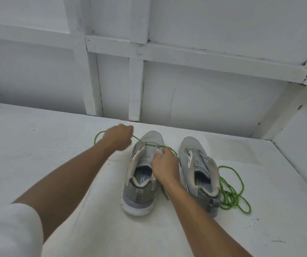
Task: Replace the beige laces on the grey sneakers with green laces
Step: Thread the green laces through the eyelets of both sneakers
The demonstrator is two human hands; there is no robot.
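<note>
Left grip (118, 137) fisted on thin green cord lace (138, 139), taut to pull slack through; right grip (164, 164) pinches grey mesh sneaker (139, 199) at eyelet edge, anchoring it.

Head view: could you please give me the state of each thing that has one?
Left sneaker: upright, green lace through lowest eyelets only.
Right sneaker: upright, unlaced.
Threaded lace: taut above the toe.
Spare lace: loose coil beside Right sneaker.
Left hand: pinches Threaded lace.
Right hand: grips Left sneaker by its upper.
</note>
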